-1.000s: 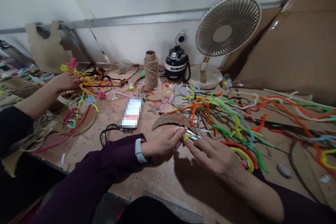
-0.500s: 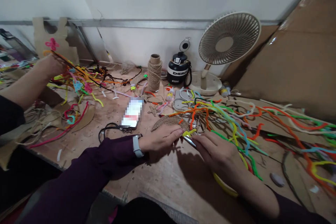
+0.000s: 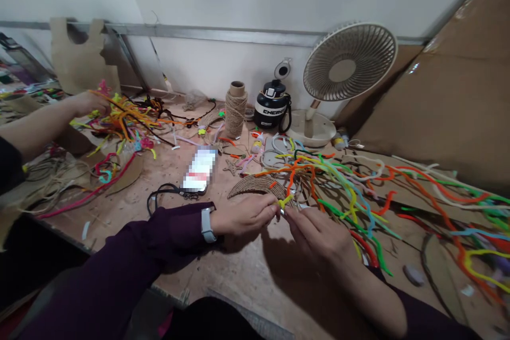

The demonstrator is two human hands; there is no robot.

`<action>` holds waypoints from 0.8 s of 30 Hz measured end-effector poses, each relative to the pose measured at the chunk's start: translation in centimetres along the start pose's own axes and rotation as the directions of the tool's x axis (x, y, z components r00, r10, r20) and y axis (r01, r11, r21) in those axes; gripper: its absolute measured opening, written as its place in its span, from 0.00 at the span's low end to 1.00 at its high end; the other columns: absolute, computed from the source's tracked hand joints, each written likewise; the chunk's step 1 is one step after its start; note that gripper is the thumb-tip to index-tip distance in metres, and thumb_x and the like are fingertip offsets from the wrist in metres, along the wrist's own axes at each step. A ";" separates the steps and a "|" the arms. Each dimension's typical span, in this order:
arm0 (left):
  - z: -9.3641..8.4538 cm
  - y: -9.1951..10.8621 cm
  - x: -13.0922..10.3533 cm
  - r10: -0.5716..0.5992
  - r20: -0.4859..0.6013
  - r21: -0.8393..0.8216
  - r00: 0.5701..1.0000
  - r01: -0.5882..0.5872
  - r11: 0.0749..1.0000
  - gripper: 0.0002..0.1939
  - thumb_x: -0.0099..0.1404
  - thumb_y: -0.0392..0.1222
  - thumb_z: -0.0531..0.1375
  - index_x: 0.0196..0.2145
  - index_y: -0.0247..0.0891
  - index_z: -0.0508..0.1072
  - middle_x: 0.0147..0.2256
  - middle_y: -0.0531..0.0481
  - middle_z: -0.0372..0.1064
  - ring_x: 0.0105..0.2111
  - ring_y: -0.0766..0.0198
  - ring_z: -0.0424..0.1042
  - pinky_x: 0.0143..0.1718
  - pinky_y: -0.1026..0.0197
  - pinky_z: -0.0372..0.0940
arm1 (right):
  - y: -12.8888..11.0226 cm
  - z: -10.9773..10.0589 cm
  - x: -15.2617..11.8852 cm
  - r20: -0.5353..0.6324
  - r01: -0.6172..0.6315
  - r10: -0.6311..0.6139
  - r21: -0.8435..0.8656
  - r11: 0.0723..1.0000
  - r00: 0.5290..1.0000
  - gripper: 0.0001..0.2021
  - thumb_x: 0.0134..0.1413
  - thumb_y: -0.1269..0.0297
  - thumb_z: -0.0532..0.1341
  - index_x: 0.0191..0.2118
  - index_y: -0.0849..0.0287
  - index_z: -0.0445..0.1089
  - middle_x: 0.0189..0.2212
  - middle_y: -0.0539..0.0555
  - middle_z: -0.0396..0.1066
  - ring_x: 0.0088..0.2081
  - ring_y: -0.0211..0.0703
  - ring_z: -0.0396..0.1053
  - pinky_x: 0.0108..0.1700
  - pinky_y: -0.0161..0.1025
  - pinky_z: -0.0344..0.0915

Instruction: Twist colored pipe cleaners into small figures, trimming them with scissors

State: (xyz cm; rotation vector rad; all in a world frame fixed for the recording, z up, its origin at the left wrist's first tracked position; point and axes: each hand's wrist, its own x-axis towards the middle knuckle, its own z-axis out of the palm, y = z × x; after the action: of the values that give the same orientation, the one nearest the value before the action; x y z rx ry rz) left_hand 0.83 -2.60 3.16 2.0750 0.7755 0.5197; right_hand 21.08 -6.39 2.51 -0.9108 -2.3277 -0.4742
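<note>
My left hand (image 3: 251,212), with a pale watch band at the wrist, pinches a small yellow fuzzy piece (image 3: 285,202) at its fingertips. My right hand (image 3: 319,231) meets it from the right, its fingers closed on a small shiny metal object (image 3: 282,211), mostly hidden by the fingers. Just behind my hands lies a curved piece wrapped in brown twine (image 3: 251,185), with a bit of orange on it. Many coloured fuzzy stems (image 3: 353,191) spread out to the right of it.
A phone (image 3: 199,170), a twine spool (image 3: 236,114), a black bottle (image 3: 271,106) and a fan (image 3: 340,69) stand or lie beyond my hands. Another person's hand (image 3: 90,103) is over a tangle of stems at the left.
The metal object shows less between my hands, and my right fingers are nearer the yellow piece. The other person's hand has lowered to the stem pile with the pink flower.
</note>
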 end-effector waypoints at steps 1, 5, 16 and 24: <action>0.0 0.2 0.0 -0.008 -0.004 -0.023 1.000 0.008 1.000 0.12 0.70 0.40 0.43 0.31 0.38 0.59 0.29 0.52 0.61 0.29 0.66 0.60 0.35 0.61 0.59 | 0.0 0.2 -0.3 -0.006 0.023 -0.023 -0.021 0.999 1.000 0.10 0.60 0.74 0.56 0.45 0.64 0.71 0.25 0.53 0.69 0.28 0.39 0.65 0.33 0.36 0.60; 0.0 0.5 -0.1 -0.046 -0.003 -0.138 0.999 0.045 0.989 0.13 0.71 0.39 0.42 0.30 0.38 0.59 0.27 0.53 0.60 0.27 0.67 0.60 0.33 0.63 0.59 | 0.2 0.9 -1.0 -0.013 0.113 -0.114 -0.048 0.992 0.993 0.13 0.59 0.77 0.53 0.47 0.66 0.70 0.28 0.55 0.69 0.30 0.41 0.65 0.35 0.38 0.62; 0.5 0.0 0.1 -0.135 0.011 -0.285 0.991 0.133 0.949 0.21 0.73 0.46 0.39 0.26 0.37 0.60 0.24 0.54 0.58 0.25 0.69 0.58 0.30 0.64 0.58 | -0.4 0.3 -0.8 0.101 0.162 -0.150 -0.121 0.979 0.984 0.13 0.62 0.75 0.52 0.47 0.65 0.72 0.30 0.57 0.73 0.33 0.43 0.69 0.37 0.41 0.65; 0.4 0.1 0.5 -0.105 -0.016 -0.146 0.994 0.101 0.984 0.17 0.71 0.41 0.45 0.26 0.36 0.62 0.25 0.53 0.61 0.27 0.68 0.60 0.33 0.64 0.60 | -0.7 -0.2 -0.6 0.117 0.173 -0.160 -0.115 0.978 0.980 0.14 0.62 0.76 0.52 0.48 0.67 0.71 0.34 0.60 0.75 0.37 0.47 0.71 0.40 0.43 0.65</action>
State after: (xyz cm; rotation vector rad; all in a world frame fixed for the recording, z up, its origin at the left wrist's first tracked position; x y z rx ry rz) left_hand 1.44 -2.55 3.07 1.8878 0.8299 0.5283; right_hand 20.99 -7.31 2.16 -0.8193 -2.5083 -0.6616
